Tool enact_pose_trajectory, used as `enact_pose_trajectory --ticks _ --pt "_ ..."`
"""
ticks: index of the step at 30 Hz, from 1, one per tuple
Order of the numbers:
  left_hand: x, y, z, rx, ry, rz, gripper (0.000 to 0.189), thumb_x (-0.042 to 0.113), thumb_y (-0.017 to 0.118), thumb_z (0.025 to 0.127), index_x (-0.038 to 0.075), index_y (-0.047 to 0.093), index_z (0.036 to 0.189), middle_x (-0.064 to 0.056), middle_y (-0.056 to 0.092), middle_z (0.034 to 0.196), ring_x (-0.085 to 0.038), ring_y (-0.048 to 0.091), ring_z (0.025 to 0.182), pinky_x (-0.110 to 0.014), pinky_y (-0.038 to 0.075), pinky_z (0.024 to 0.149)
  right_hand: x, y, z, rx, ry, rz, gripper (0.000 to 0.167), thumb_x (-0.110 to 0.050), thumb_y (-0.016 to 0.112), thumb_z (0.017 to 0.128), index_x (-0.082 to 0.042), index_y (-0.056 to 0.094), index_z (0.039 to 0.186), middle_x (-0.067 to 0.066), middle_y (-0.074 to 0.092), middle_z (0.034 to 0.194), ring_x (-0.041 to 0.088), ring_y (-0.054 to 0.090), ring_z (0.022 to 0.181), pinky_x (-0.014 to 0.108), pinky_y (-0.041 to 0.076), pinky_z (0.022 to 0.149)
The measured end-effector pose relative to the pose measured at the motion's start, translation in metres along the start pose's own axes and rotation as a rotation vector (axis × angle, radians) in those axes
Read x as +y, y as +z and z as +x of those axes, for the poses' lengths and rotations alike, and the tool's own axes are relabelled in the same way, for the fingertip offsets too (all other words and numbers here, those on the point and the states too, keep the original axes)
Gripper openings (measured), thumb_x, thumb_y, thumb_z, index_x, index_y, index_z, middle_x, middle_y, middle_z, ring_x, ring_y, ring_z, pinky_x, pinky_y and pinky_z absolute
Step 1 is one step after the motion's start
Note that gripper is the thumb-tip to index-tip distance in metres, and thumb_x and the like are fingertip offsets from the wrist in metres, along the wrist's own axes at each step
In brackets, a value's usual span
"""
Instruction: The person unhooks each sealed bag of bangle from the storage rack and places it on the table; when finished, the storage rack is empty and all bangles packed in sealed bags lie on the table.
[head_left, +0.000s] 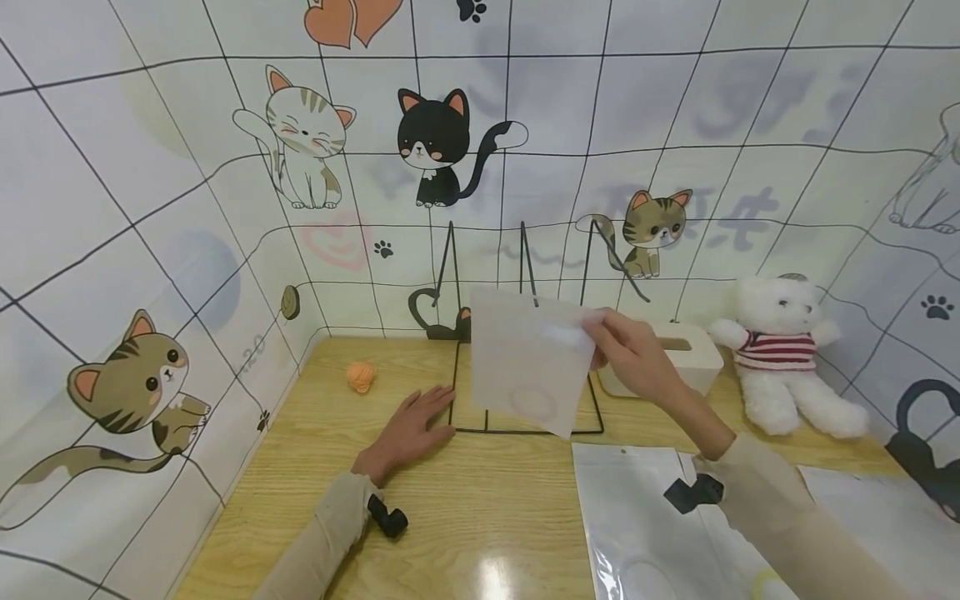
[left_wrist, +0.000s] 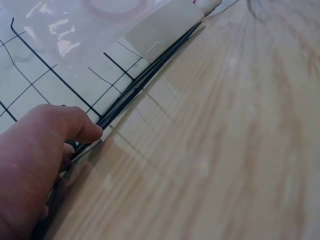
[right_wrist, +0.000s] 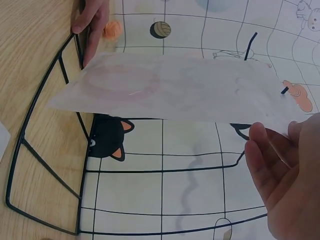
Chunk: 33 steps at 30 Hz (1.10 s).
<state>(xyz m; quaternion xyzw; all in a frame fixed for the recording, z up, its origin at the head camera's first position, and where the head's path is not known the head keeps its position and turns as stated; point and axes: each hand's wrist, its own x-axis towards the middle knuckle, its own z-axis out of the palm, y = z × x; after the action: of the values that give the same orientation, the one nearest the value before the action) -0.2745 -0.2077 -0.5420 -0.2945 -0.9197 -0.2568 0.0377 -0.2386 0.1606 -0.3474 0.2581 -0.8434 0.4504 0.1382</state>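
Note:
My right hand point(head_left: 630, 350) pinches a flat, whitish translucent plastic bag point(head_left: 525, 358) by its upper right corner. The bag hangs in front of a black wire rack point(head_left: 525, 432) with three long prongs, and a faint pink ring shows low on it. At the bag's top edge, the tip of the middle prong pokes out in front. My left hand point(head_left: 408, 429) rests at the rack's left side, fingers extended along the base. In the left wrist view its thumb point(left_wrist: 82, 127) touches the base wire point(left_wrist: 135, 90); the other fingers are mostly hidden.
Silvery plastic bags point(head_left: 630, 500) lie at the front right of the wooden table point(head_left: 465, 508). Behind my right hand stand a white tissue box point(head_left: 697, 358) and a white teddy bear point(head_left: 776, 358) in a striped shirt. An orange yarn ball point(head_left: 361, 377) sits back left. Cat-printed cloth forms the walls.

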Motion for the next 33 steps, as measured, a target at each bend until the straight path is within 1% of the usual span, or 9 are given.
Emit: enact_pose_trajectory --ticks 5,9,12,14,18,20,25,30,33 --pt "0.000 0.000 0.000 -0.001 -0.005 -0.006 0.066 0.042 0.054 0.100 0.011 0.037 0.155 -0.006 0.035 0.162 -0.027 0.029 0.151 -0.053 0.015 0.125 -0.004 0.001 -0.010 -0.035 -0.021 0.058 0.019 -0.011 0.050 0.105 0.001 0.065 0.109 0.010 0.064 0.075 0.014 0.060 0.064 0.022 0.052 0.057" --pt "-0.004 0.001 0.002 -0.002 -0.012 0.017 0.066 0.044 0.054 0.100 0.013 0.037 0.155 -0.003 0.035 0.162 -0.025 0.029 0.152 -0.051 0.016 0.125 -0.005 0.008 -0.021 -0.105 -0.031 0.108 0.018 -0.008 0.049 0.105 0.000 0.065 0.102 0.007 0.063 0.069 0.015 0.059 0.062 0.023 0.048 0.054" --pt "-0.006 0.002 0.003 -0.001 -0.020 0.037 0.065 0.045 0.053 0.100 0.015 0.038 0.155 -0.003 0.037 0.161 -0.024 0.029 0.152 -0.050 0.017 0.125 -0.005 0.014 -0.029 -0.154 -0.014 0.165 0.018 -0.007 0.049 0.105 0.001 0.064 0.102 0.007 0.062 0.067 0.016 0.060 0.060 0.025 0.049 0.053" --pt "-0.006 0.001 0.003 0.004 -0.023 0.047 0.064 0.045 0.052 0.100 0.015 0.039 0.155 -0.004 0.038 0.160 -0.023 0.030 0.151 -0.050 0.018 0.125 -0.003 0.017 -0.034 -0.192 0.000 0.212 0.019 -0.008 0.048 0.105 0.003 0.063 0.107 0.008 0.061 0.069 0.018 0.061 0.060 0.027 0.052 0.054" --pt "-0.005 0.000 0.004 0.010 -0.026 0.047 0.064 0.046 0.051 0.100 0.016 0.040 0.155 -0.005 0.039 0.159 -0.023 0.031 0.151 -0.050 0.018 0.125 0.007 0.025 -0.039 -0.276 0.050 0.315 0.022 -0.010 0.045 0.107 0.006 0.060 0.101 0.007 0.062 0.070 0.018 0.062 0.059 0.029 0.056 0.058" --pt "-0.004 0.000 0.003 0.003 -0.031 0.029 0.063 0.046 0.050 0.100 0.017 0.039 0.155 -0.001 0.038 0.160 -0.022 0.029 0.152 -0.050 0.016 0.125 0.015 0.028 -0.040 -0.305 0.079 0.342 0.025 -0.011 0.044 0.107 0.007 0.058 0.097 0.007 0.062 0.069 0.017 0.063 0.059 0.029 0.057 0.059" --pt "-0.003 0.001 0.001 -0.009 -0.040 0.006 0.064 0.041 0.051 0.098 0.017 0.038 0.155 0.003 0.034 0.162 -0.021 0.028 0.152 -0.048 0.014 0.126 0.031 0.034 -0.041 -0.330 0.111 0.363 0.029 -0.012 0.041 0.108 0.009 0.051 0.091 0.017 0.061 0.067 0.022 0.064 0.056 0.031 0.057 0.056" --pt "0.000 0.000 -0.001 0.008 -0.034 0.001 0.065 0.040 0.054 0.097 0.014 0.040 0.154 0.000 0.036 0.161 -0.024 0.030 0.151 -0.049 0.015 0.126 0.042 0.040 -0.039 -0.353 0.182 0.324 0.025 -0.019 0.041 0.109 0.004 0.049 0.114 0.021 0.061 0.068 0.027 0.062 0.055 0.034 0.056 0.051" --pt "0.001 0.000 -0.001 0.017 -0.023 -0.014 0.065 0.040 0.056 0.097 0.011 0.041 0.153 -0.004 0.038 0.160 -0.026 0.030 0.151 -0.051 0.015 0.126 0.048 0.044 -0.039 -0.380 0.215 0.283 0.027 -0.023 0.039 0.110 0.000 0.049 0.120 0.020 0.061 0.067 0.028 0.062 0.056 0.035 0.055 0.051"
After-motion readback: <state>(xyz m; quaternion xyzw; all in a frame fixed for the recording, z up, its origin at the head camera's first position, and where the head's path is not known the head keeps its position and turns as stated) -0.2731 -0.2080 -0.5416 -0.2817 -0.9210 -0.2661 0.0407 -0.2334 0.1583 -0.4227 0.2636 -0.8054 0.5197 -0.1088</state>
